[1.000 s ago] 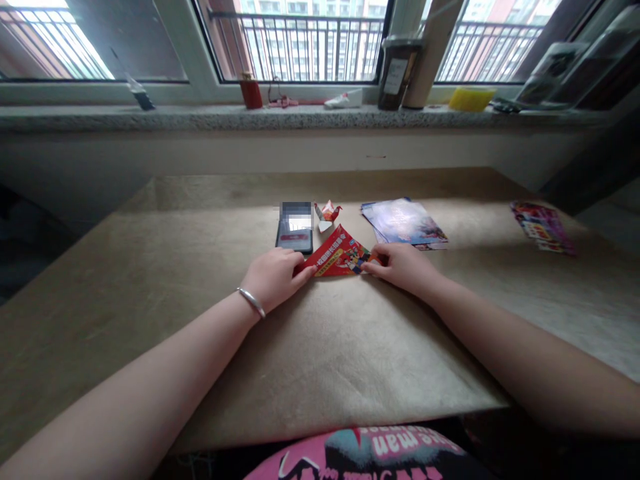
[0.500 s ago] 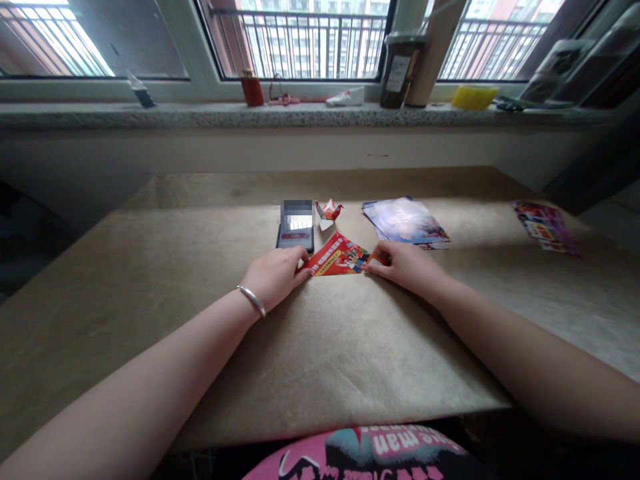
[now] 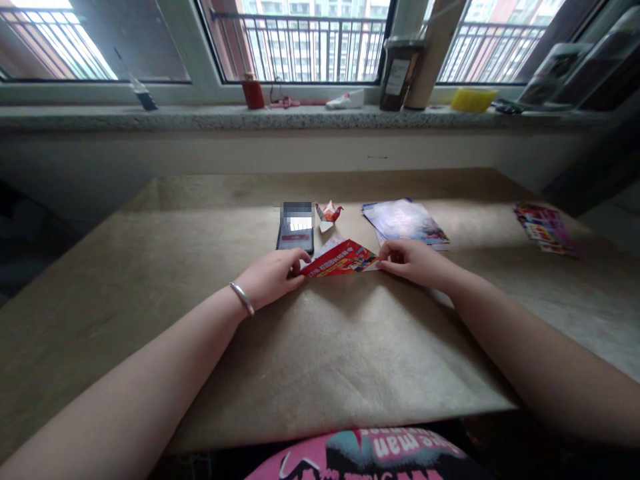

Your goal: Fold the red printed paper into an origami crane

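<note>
A red printed paper (image 3: 340, 259), folded into a triangle, lies on the brown table (image 3: 320, 347) between my hands. My left hand (image 3: 273, 275), with a silver bracelet on the wrist, pinches the paper's left corner. My right hand (image 3: 413, 261) pinches its right corner. The top flap is partly lifted and shows a white underside. Both hands have their fingers closed on the paper.
Behind the paper lie a dark phone (image 3: 296, 232) and a small folded red-and-white paper figure (image 3: 328, 213). A stack of printed sheets (image 3: 405, 223) is at the right, another colourful leaflet (image 3: 544, 228) farther right. The windowsill (image 3: 300, 117) holds a red cup, a jar and a yellow sponge.
The flat triangle's upper flap has been raised and is opening, showing white underneath. Both hands have shifted slightly away from me, still holding its corners.
</note>
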The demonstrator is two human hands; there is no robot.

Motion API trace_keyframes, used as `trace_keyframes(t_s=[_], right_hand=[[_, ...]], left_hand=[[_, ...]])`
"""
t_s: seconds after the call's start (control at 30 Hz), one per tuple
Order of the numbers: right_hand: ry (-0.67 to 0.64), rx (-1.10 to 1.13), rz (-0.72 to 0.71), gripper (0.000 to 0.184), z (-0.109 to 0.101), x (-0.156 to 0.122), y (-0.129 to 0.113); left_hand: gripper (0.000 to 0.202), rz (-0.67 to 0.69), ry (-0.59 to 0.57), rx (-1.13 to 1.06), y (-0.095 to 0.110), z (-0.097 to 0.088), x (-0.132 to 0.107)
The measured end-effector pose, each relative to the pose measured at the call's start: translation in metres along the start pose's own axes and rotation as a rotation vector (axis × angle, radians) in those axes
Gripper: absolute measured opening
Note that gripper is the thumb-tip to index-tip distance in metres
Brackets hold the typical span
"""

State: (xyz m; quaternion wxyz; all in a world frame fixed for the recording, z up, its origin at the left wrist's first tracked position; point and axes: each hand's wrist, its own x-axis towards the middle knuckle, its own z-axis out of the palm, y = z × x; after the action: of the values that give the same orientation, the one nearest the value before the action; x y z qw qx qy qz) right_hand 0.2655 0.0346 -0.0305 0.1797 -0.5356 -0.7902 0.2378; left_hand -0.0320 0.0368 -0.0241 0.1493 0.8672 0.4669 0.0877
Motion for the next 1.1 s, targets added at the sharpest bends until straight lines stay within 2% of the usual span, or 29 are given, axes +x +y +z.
trace_keyframes(t_s=[0.17,0.47,0.73,0.93,1.1], right_hand=[[0.034,0.022,-0.151,0.008,-0.002,-0.001,0.000],[-0.122,-0.032,-0.403,0.008,-0.010,-0.004,0.000],[-0.173,-0.100,-0.472,0.018,-0.012,-0.004,-0.005],[-0.210,-0.118,-0.490,0.015,-0.015,-0.006,-0.007],[-0.167,-0.150,-0.506,0.013,-0.012,-0.006,-0.008]], left_hand=[[0.012,0.168,0.057,0.092,0.000,0.001,0.000],[0.020,0.375,0.222,0.315,0.001,-0.002,-0.003],[0.024,0.459,0.273,0.312,0.002,-0.005,-0.004],[0.027,0.538,0.307,0.321,0.003,-0.006,-0.004],[0.027,0.480,0.311,0.379,0.000,-0.006,-0.004]])
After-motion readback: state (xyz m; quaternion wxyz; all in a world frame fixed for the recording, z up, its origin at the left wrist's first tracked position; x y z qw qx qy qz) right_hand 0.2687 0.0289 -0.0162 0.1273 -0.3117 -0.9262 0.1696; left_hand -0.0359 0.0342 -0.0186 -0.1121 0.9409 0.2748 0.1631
